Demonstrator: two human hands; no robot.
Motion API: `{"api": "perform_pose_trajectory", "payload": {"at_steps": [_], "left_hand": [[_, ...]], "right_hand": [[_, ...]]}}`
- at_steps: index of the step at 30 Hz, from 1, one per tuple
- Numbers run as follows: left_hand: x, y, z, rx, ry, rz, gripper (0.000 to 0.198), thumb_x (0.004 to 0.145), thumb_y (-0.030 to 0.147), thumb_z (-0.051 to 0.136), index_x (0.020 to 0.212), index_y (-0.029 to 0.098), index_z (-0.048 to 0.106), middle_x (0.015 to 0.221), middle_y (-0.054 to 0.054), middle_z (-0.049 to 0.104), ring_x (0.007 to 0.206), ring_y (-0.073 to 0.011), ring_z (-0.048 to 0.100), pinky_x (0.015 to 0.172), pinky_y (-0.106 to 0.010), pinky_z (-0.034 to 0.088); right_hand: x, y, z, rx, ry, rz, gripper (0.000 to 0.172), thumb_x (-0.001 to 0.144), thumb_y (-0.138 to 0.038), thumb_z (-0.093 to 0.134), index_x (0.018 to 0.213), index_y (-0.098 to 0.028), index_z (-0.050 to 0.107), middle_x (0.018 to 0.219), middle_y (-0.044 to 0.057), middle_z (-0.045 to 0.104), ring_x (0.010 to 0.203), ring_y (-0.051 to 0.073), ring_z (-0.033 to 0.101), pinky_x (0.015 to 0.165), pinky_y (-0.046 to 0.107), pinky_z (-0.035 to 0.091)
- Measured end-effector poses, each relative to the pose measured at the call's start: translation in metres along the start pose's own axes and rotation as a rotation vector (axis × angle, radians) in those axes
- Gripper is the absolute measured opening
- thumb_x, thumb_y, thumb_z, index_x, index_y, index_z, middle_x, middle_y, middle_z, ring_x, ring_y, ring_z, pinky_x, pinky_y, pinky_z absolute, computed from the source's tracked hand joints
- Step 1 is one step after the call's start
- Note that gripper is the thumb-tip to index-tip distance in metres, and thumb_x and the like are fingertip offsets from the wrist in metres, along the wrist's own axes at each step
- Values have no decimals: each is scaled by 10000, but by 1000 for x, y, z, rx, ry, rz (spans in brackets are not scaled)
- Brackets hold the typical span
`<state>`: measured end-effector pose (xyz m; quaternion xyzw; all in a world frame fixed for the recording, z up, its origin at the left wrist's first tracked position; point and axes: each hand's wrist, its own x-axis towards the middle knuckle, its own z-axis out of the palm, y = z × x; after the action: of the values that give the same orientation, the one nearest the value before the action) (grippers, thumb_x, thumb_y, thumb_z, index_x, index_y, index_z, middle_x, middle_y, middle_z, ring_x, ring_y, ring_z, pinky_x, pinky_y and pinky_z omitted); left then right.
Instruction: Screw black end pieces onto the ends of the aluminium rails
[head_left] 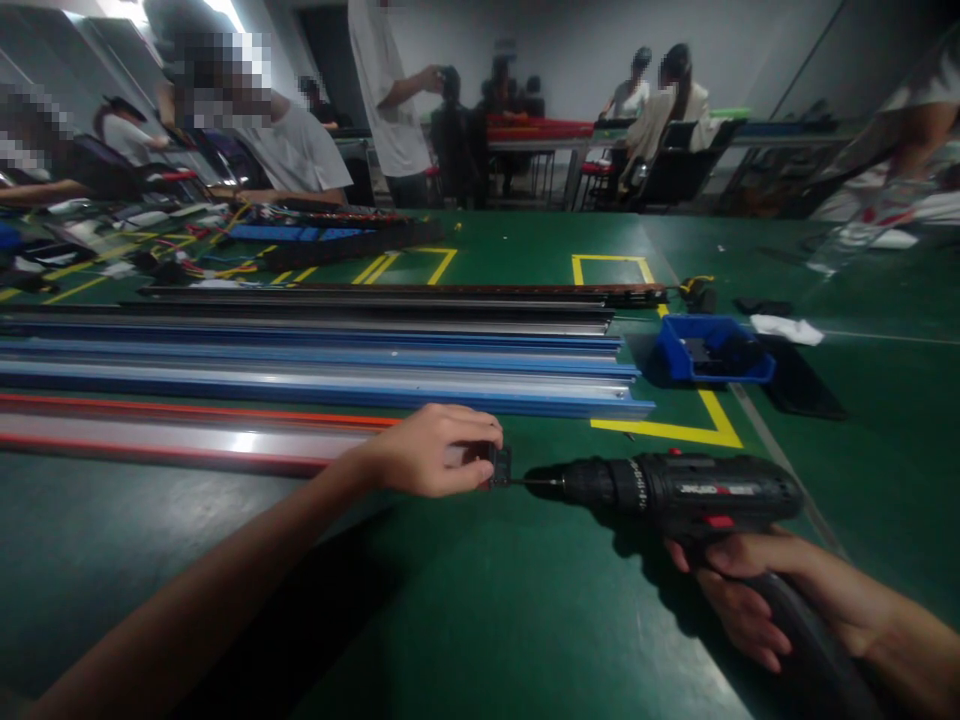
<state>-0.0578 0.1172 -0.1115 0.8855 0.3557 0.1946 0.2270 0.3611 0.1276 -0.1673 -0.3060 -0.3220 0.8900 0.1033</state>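
My right hand (750,590) is wrapped round the handle of a black cordless drill (705,490) with red buttons. The drill points left, and its thin bit reaches a small black end piece (501,466). My left hand (439,450) pinches that piece between thumb and fingers. It sits at the right end of a long red-edged metal profile (300,436), and my hand covers the joint between them. Whether a screw is on the bit's tip is too small to tell.
Beyond lie several long blue profiles (450,375) and black ones (375,305). A blue bin (675,350) with dark parts stands right of them, beside a dark flat pad (806,375). Wires and parts clutter the far left of the green table (510,240). Several people work behind it.
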Motion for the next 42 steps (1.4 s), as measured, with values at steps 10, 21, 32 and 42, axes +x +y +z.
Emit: {"api": "perform_pose_trajectory", "payload": {"at_steps": [10,21,32,42], "left_hand": [[3,-5,5,-19,32,-41,265,1036,288,461,1016,175,700,1058,-61,723,987,-174,672,921,-274,476],[3,-3,3,-18,31,-52,286,1045,295,453,986,179,708,1074,-57,726,1019,-184,675,933,-282,472],[3,-3,3,-5,48,-51,287,1037,294,450,974,188,709,1045,-46,730,973,-174,680,894,-276,473],[5,1,2,-30,54,-60,305,1033,304,449,907,178,697,924,-31,706,838,-146,651,806,-265,455]], "right_hand": [[1,0,-1,-2,19,-8,223,855,-334,668,966,-148,724,525,-33,543,391,110,502,440,272,535],[0,-2,-1,16,34,18,223,843,-335,694,959,-148,730,544,-33,538,410,100,483,450,267,533],[0,-3,0,1,40,16,204,838,-328,706,935,-151,730,537,-25,556,399,108,491,443,282,539],[0,-7,6,0,38,49,248,841,-340,694,1002,-152,708,526,-36,544,416,143,560,451,272,527]]}}
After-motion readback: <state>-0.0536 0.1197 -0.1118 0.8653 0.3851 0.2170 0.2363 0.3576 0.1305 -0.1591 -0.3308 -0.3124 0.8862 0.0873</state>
